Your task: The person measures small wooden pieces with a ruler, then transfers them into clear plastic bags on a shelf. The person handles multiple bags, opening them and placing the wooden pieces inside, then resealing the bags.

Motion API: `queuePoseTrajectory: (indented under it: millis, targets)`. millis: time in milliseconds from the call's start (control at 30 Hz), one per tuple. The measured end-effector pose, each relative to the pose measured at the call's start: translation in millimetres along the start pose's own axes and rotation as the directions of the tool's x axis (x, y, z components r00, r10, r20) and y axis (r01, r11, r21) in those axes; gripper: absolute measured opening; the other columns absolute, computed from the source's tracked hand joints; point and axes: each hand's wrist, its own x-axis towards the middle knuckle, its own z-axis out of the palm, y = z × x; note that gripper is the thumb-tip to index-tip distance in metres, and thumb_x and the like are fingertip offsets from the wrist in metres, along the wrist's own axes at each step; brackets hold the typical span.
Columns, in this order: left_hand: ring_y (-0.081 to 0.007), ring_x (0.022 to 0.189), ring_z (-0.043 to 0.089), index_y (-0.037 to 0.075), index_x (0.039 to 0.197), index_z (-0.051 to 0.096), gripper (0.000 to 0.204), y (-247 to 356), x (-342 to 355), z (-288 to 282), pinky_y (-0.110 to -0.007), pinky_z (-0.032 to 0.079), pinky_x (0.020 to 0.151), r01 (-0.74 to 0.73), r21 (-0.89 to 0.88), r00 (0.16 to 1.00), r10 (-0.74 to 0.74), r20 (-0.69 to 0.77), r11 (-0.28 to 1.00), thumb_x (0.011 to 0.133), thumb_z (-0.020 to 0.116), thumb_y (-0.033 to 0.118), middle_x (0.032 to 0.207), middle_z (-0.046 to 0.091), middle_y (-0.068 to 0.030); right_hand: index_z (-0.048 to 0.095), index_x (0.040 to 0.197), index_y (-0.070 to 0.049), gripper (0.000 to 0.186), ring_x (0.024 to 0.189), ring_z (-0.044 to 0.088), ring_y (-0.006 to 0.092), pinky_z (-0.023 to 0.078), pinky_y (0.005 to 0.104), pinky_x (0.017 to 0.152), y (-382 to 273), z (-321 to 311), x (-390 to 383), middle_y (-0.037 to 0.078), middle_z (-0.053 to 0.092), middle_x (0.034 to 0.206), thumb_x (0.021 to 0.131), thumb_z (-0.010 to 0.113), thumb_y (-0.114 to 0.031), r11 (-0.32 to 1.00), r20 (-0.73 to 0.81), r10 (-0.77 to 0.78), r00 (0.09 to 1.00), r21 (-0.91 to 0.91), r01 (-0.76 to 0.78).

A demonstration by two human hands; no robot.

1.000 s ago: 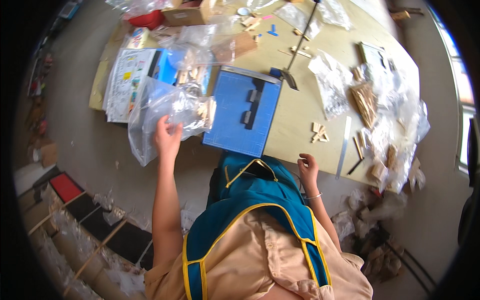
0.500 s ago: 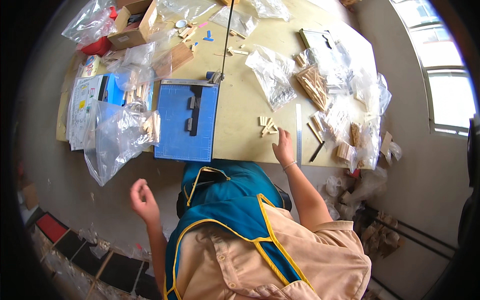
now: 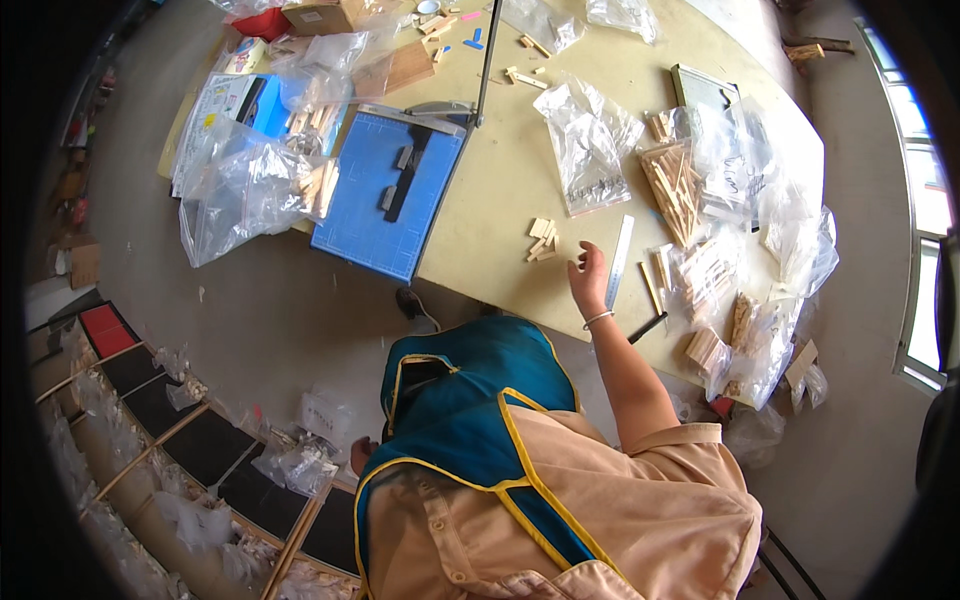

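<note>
My right hand [image 3: 586, 275] is over the table's near right part, fingers loosely curved and apart, holding nothing. Just above it lies a small group of pale wooden pieces [image 3: 543, 240]; a steel ruler [image 3: 620, 258] lies to its right. A blue paper trimmer [image 3: 365, 226] with a raised arm stands left of it, beside a clear bag [image 3: 225, 190] of wooden sticks. My left hand [image 3: 363, 456] hangs low beside my apron, mostly hidden, its fingers unclear.
The cream table [image 3: 470, 260] holds more plastic bags [image 3: 585, 150], a bundle of sticks [image 3: 670, 195], a second trimmer [image 3: 700, 82], a cardboard box [image 3: 322, 14] and a red bowl [image 3: 258, 24]. Racks [image 3: 215, 440] with bagged pieces line the lower left; a window is at right.
My left hand has let go of the clear bag and dropped down beside my body. My right hand has risen from the table's edge toward the small wooden pieces. The view has shifted.
</note>
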Motion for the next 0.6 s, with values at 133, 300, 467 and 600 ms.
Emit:
queuePoseTrajectory:
  millis: [133, 300, 467, 600]
  targets:
    - [-0.0290, 0.085, 0.073, 0.003, 0.112, 0.071, 0.027, -75, -46, 19, -0.039, 0.058, 0.080, 0.204, 0.063, 0.973, -0.210, 0.101, 0.977, 0.087, 0.075, 0.014, 0.092, 0.075, -0.0163, 0.057, 0.129, -0.006, 0.054, 0.113, 0.059, 0.0396, 0.049, 0.0482, 0.097, 13, -34, -30, 0.020, 0.058, 0.121, 0.079, 0.078, -0.005, 0.973, -0.249, 0.017, 0.968, -0.221, -0.074]
    - [-0.0292, 0.084, 0.073, 0.003, 0.111, 0.071, 0.027, -91, -56, 24, -0.040, 0.058, 0.079, 0.164, -0.138, 0.985, -0.154, 0.077, 0.977, 0.086, 0.075, 0.014, 0.092, 0.074, -0.0163, 0.057, 0.126, -0.005, 0.052, 0.112, 0.060, 0.0419, 0.050, 0.0489, 0.096, 21, -34, -54, 0.022, 0.061, 0.119, 0.079, 0.080, -0.013, 0.866, -0.273, 0.387, 0.881, -0.220, -0.449]
    - [-0.0288, 0.083, 0.073, 0.003, 0.111, 0.071, 0.025, -19, -31, 2, -0.040, 0.059, 0.076, -0.035, -0.254, 0.999, 0.033, -0.011, 0.967, 0.088, 0.074, 0.013, 0.091, 0.074, -0.0161, 0.063, 0.111, -0.001, 0.027, 0.104, 0.067, 0.0435, 0.053, 0.0515, 0.091, 85, 6, -46, 0.026, 0.068, 0.108, 0.084, 0.063, -0.005, 0.805, -0.452, 0.500, 0.739, -0.073, -0.589]
    - [-0.0306, 0.083, 0.072, 0.005, 0.110, 0.071, 0.020, 28, -52, -36, -0.041, 0.059, 0.076, -0.104, -0.294, 0.984, 0.056, -0.167, 0.950, 0.092, 0.068, 0.013, 0.093, 0.073, -0.0165, 0.077, 0.088, -0.007, 0.014, 0.087, 0.076, 0.0274, 0.061, 0.0470, 0.077, 131, 0, -44, 0.014, 0.076, 0.094, 0.087, 0.072, -0.020, 0.591, -0.469, 0.509, 0.722, -0.419, -0.689]
